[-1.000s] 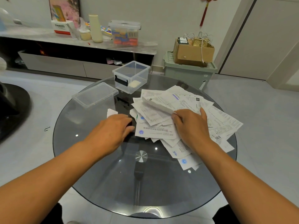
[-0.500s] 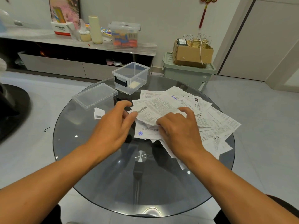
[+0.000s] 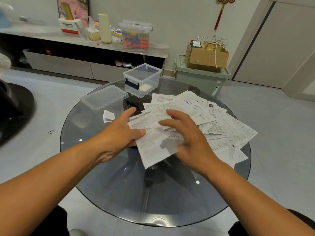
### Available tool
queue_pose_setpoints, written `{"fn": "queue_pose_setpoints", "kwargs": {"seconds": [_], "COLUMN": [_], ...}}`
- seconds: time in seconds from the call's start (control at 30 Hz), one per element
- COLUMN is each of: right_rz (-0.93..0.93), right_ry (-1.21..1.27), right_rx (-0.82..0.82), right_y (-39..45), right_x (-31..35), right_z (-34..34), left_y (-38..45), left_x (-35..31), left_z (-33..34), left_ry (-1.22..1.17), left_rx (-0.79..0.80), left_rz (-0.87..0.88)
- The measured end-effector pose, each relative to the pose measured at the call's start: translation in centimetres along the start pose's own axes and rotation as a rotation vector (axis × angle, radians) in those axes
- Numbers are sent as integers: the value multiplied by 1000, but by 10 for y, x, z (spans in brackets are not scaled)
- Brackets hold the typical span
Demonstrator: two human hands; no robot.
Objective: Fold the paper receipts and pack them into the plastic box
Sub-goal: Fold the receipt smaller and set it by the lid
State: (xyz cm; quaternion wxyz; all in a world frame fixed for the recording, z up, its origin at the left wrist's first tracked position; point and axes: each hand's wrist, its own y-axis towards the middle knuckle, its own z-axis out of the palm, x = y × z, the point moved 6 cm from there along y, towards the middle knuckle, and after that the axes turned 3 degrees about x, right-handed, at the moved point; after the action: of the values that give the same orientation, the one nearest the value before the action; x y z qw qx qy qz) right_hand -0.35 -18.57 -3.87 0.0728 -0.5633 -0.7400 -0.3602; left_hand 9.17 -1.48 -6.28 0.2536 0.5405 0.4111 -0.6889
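A loose pile of white paper receipts (image 3: 214,121) covers the right half of the round glass table (image 3: 119,189). My left hand (image 3: 119,133) holds one long receipt (image 3: 151,147) by its left edge, thumb on top, lifted off the pile toward me. My right hand (image 3: 189,138) hovers over that receipt's right side with fingers spread and relaxed. The clear plastic box (image 3: 142,80) stands open at the table's far edge with something pale in its bottom. Its lid (image 3: 104,97) lies to its left. A small folded receipt (image 3: 108,116) sits beside the lid.
Behind the table stand a green storage bin (image 3: 201,77) with a cardboard box (image 3: 206,55) on it, and a long low shelf (image 3: 81,40) with bottles and another plastic container. A dark round object (image 3: 13,109) lies on the floor at left.
My left hand came across from the table's left side to the pile and took one long receipt. My right hand lifted off the pile and moved left over that receipt.
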Motion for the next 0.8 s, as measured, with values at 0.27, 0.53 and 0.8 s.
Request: {"fn": "queue_pose_setpoints", "kwargs": {"seconds": [0.27,0.53,0.8], "right_rz": [385,566,593], "right_ry": [552,639,736], "right_rx": [86,80,38], "right_y": [-4,-6,-4], "right_x": [-13,-16,-16], "right_z": [10,4,8], "left_y": [-8,-11,-9], "left_x": [2,-13,-9], "left_z": [21,24,24], "left_ry": [184,-95,96], "left_rx": [249,281,148], "left_rz": [31,145,246]}}
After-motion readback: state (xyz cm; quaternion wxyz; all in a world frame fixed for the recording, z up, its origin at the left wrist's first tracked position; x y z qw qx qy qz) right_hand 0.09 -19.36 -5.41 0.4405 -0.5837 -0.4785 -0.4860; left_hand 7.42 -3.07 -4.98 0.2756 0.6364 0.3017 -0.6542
